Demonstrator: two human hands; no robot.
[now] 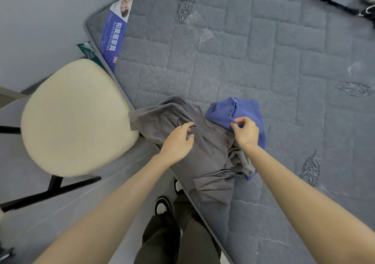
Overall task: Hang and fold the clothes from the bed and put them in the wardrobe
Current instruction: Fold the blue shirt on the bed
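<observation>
Pinching a fold of the blue garment (243, 111) with right hand (246, 133) fingers clamped; left hand (178, 141) fingers apart, resting on the grey garment (203, 162). Both lying at the bed (263, 50) near edge, overlapped. Risking dragging the grey one off onto the floor when lifting.

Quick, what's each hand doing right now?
Left hand: open, fingers resting on the grey garment.
Right hand: closed, pinching the blue garment.

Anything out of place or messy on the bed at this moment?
Yes. The grey garment lies crumpled at the mattress edge, one end hanging off toward the floor, with the blue garment bunched against it. The right hand pinches the blue fabric; the left hand rests open on the grey one.
</observation>
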